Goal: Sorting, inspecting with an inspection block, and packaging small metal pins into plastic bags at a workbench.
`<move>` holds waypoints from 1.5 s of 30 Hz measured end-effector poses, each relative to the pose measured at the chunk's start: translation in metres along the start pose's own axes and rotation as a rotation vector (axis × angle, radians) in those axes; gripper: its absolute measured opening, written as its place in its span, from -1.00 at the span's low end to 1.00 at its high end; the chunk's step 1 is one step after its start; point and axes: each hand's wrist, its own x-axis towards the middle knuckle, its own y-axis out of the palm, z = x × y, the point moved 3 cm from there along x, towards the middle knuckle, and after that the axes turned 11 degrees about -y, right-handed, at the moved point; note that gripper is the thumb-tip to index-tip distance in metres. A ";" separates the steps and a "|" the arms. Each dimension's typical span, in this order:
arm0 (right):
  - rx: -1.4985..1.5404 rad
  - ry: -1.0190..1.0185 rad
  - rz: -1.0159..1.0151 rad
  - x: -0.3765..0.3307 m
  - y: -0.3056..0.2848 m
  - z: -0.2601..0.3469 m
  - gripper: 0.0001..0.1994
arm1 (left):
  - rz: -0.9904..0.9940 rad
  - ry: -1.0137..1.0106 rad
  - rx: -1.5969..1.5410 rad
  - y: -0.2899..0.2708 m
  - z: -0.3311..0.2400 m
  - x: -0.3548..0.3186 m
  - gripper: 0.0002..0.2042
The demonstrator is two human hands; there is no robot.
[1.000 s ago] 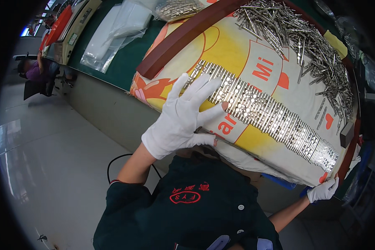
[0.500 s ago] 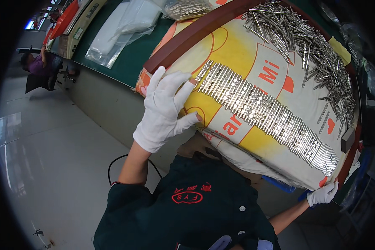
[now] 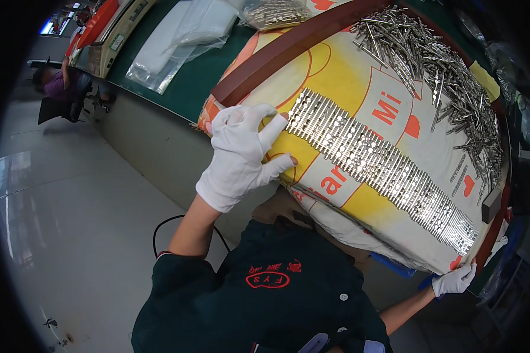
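A long row of slim shiny metal pins [image 3: 371, 159] lies side by side on a printed cloth [image 3: 359, 197], running from upper left to lower right. At its upper-left end is my left hand [image 3: 241, 150], in a white glove with the thumb and index fingertips bare. Its fingers are apart and nothing is held; the index fingertip is beside the end pins. My right hand [image 3: 452, 279], also gloved in white, is at the cloth's lower-right corner, its fingers closed about the end of the brown frame [image 3: 490, 238], partly hidden.
A loose heap of similar metal pins [image 3: 406, 44] fills the far right of the cloth. A dark block [image 3: 491, 205] stands by the right side. Clear plastic bags [image 3: 182, 38] lie on the green table [image 3: 188, 79] at left. Further off, a person [image 3: 59, 82] sits.
The end pin, slightly apart from the row before, now lies against the others. My left hand has shifted a little right and its fingers have curled somewhat. The right hand has stayed put.
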 end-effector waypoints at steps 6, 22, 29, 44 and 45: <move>0.033 -0.039 0.015 -0.001 0.003 0.004 -0.75 | -0.011 -0.080 -0.086 0.001 0.000 0.003 -0.55; -0.056 -0.066 0.008 0.002 0.000 0.001 -0.74 | -0.039 -0.092 -0.148 0.006 0.004 0.003 -0.63; -0.038 -0.080 0.006 0.001 -0.001 0.004 -0.74 | -0.034 -0.089 -0.144 0.005 0.003 0.004 -0.64; 0.084 -0.877 0.768 -0.043 0.084 0.217 -0.62 | -0.107 -0.218 -0.333 0.016 -0.002 0.022 -0.81; 0.103 -0.940 0.827 -0.050 0.094 0.225 -0.60 | -0.107 -0.222 -0.308 0.016 -0.001 0.024 -0.82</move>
